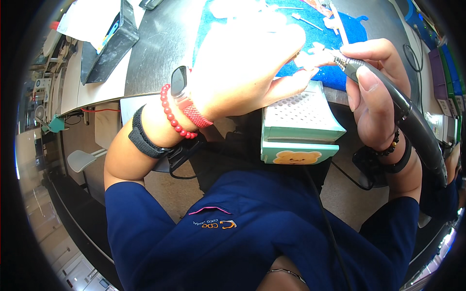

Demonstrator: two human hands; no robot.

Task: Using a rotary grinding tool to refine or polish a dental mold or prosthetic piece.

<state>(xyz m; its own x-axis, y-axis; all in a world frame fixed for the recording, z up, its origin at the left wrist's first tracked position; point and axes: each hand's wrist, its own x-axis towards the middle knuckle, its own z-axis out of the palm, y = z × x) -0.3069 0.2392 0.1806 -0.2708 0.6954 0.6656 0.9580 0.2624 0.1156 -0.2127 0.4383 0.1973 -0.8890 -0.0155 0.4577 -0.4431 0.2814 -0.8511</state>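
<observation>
My left hand (242,72), washed out by bright light, pinches a small pale piece (306,59) between thumb and fingertips. Its exact kind cannot be made out in the glare. My right hand (376,97) wraps round a black rotary handpiece (412,119), held like a pen with its metal nose pointing left at the pale piece. The tip of the handpiece is very close to my left fingertips; whether it touches the piece cannot be told. Just below both hands stands a mint-green box (303,119) with a perforated, sloping top and a bear picture on its front.
A blue cloth (353,34) lies under the hands on the dark bench (158,53), with thin rod-like tools (308,22) on it. A black open box (109,56) stands at the upper left. Coloured bins (437,72) line the right side. Another person's arm (452,162) shows there.
</observation>
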